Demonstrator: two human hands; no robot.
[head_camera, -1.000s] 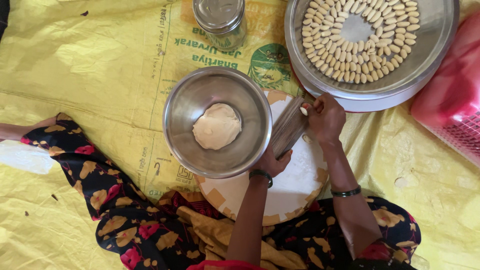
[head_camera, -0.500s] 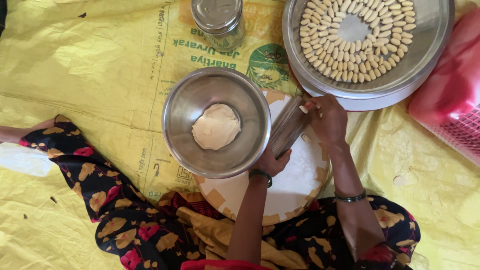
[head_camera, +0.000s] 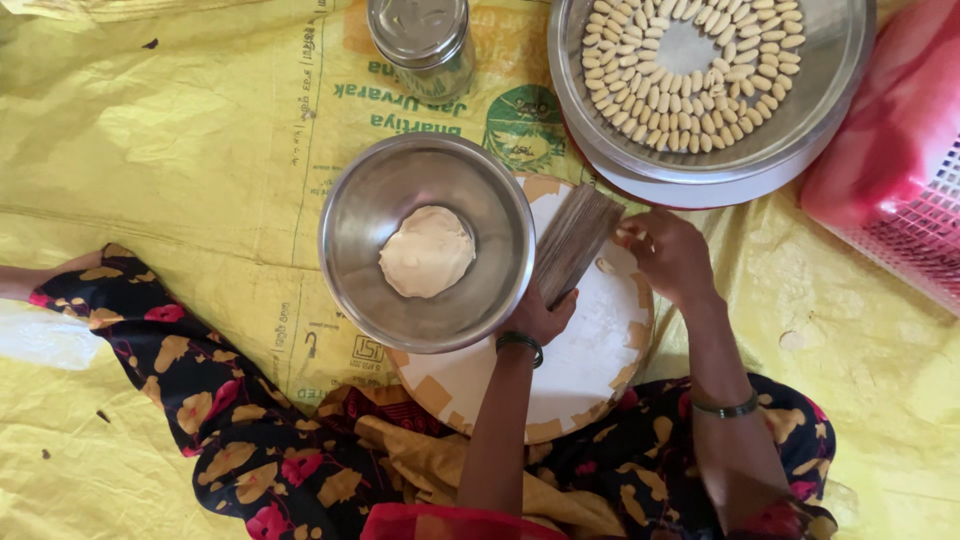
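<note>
Black floral garment, dark bangles on both wrists

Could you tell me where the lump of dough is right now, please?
In the head view, the lump of dough lies in the bottom of the steel bowl, left of centre, just left of the ridged wooden board that the left hand holds.

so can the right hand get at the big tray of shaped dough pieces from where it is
Probably yes: the right hand rests on the round board, just below the steel tray, and nothing lies between them.

Steel bowl hides part of the round board; tray cut off at top
</note>
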